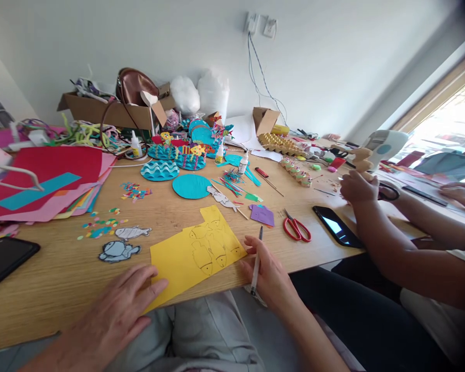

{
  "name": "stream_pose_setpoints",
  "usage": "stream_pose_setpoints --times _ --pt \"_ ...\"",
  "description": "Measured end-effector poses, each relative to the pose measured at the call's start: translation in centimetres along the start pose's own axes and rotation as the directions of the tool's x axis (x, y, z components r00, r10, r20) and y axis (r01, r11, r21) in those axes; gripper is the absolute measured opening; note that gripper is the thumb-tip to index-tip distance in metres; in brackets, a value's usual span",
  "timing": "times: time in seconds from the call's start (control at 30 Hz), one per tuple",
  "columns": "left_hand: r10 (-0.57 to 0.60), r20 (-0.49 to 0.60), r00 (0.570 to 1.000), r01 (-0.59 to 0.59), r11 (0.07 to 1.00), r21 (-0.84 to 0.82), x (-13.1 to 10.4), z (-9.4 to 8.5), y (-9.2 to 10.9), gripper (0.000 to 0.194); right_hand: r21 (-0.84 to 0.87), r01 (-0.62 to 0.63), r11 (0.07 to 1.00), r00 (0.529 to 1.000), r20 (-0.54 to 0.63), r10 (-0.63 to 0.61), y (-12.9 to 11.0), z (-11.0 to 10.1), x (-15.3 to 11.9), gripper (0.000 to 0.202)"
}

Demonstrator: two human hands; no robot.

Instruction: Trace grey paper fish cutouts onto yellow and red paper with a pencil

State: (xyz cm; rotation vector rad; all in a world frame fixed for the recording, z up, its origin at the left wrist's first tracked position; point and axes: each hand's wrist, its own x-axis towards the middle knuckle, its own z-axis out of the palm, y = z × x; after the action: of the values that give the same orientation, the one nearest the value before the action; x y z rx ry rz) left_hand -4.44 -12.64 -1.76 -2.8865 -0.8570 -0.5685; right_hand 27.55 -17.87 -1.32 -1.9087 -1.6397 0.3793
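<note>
A yellow sheet of paper (170, 258) lies at the table's front edge, with several fish outlines drawn in black on its right part. My left hand (118, 302) rests on the sheet's lower left corner, fingers stretched out. My right hand (269, 274) holds a pen (257, 263) with a clear barrel, its dark tip pointing up and away. The right fingertips touch the sheet's right edge. Two paper fish cutouts lie left of the sheet: a plain white fish (134, 232) and a grey-blue fish (119, 251) with black outlines.
Red-handled scissors (296, 229), a purple paper piece (262, 215) and a phone (337, 226) lie to the right. A blue paper disc (191, 186) and glue bottle (243, 163) stand beyond. Another phone (10, 261) is at left. A co-worker's hand (358, 187) holds cardboard and scissors.
</note>
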Motion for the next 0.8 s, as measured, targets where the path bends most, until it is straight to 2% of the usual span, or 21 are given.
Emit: stream_pose_setpoints --times 0.17,0.3,0.43,0.53,0.67,0.8 --pt "0.079 -0.099 0.992 -0.085 0.995 -0.057 -0.7 0.8 -0.1 0.043 0.035 0.044 0.998 0.997 -0.071 -0.042 -0.3 -0.4 -0.6 0.032" --pt "0.035 -0.130 0.991 -0.049 0.993 -0.108 -1.6 1.0 0.3 0.036 0.046 0.091 0.995 0.980 -0.179 -0.082 -0.7 -1.0 -1.9 0.010" --pt "-0.034 -0.159 0.987 0.002 0.980 -0.200 -1.9 0.6 1.1 0.031 0.121 0.129 0.984 0.966 -0.239 -0.097 -0.8 -0.8 -4.0 0.004" --pt "-0.112 -0.191 0.975 0.052 0.955 -0.293 -1.7 0.1 1.8 0.028 0.248 0.174 0.953 0.965 -0.237 -0.115 -0.9 0.4 -5.5 0.017" --pt "-0.217 -0.220 0.951 0.118 0.914 -0.388 -1.2 -0.8 2.6 0.024 0.390 0.233 0.891 0.967 -0.193 -0.168 -1.8 2.1 -6.5 0.024" --pt "-0.236 -0.218 0.947 0.122 0.892 -0.435 -1.0 -1.9 3.0 0.029 0.377 0.283 0.882 0.952 -0.220 -0.212 -2.7 2.0 -5.9 0.022"
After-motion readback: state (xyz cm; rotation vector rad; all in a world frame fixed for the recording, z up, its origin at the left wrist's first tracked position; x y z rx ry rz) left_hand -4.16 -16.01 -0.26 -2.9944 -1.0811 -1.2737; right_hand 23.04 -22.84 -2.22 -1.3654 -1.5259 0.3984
